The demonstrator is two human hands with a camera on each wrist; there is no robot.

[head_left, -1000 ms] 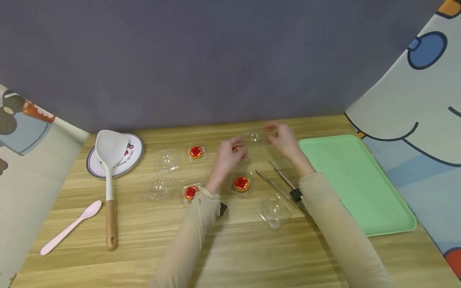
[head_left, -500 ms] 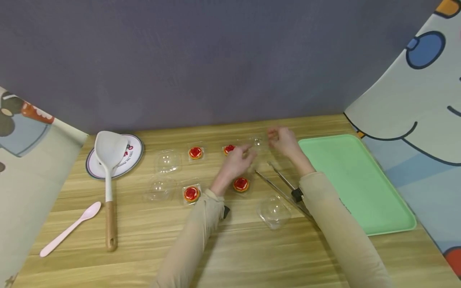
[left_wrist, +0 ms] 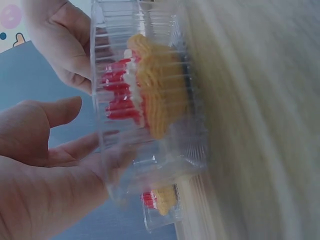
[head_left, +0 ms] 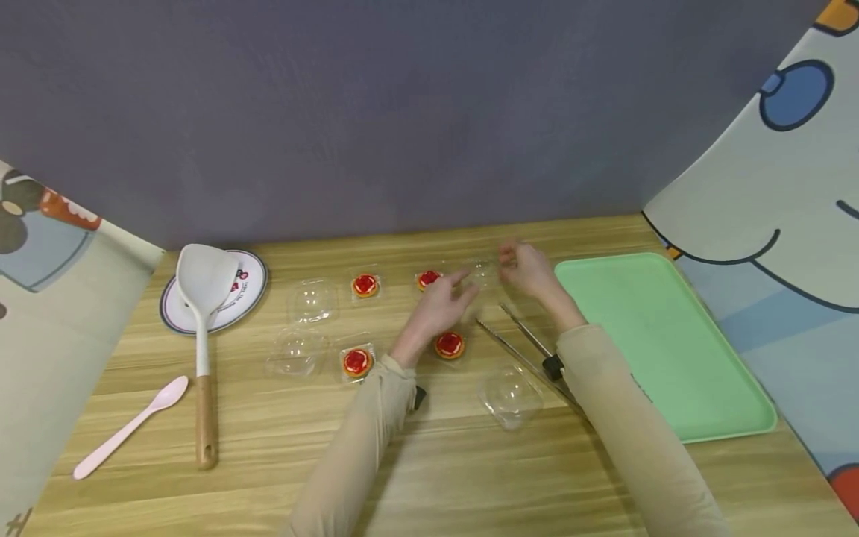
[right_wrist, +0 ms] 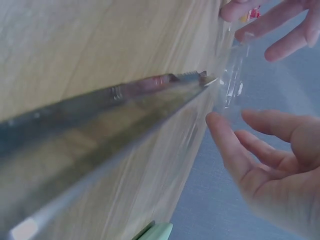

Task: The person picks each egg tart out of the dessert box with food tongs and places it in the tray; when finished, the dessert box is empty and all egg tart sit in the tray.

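Note:
Between my hands lies the raised clear plastic lid [head_left: 479,270] of a small clamshell box. Its base holds a red-topped toy tart [head_left: 427,280], partly behind my left hand [head_left: 439,304]. That hand has its fingers stretched toward the lid's left side, thumb apart. My right hand [head_left: 530,272] is at the lid's right edge, and in the right wrist view its fingertips [right_wrist: 214,120] come close to the lid, loosely spread. Directly below my left hand sits another boxed tart [head_left: 450,344], seen large through clear plastic in the left wrist view.
Metal tongs [head_left: 517,350] lie under my right forearm, beside a green tray [head_left: 671,343]. Two more boxed tarts [head_left: 358,362] and clear lids [head_left: 510,395] sit around. At left are a white spatula [head_left: 206,276] on a plate [head_left: 258,287] and a pink spoon [head_left: 134,425].
My left hand has shifted right and slightly nearer, uncovering more of the back tart. The right hand has moved slightly nearer. The lid between them has tilted a little to the right.

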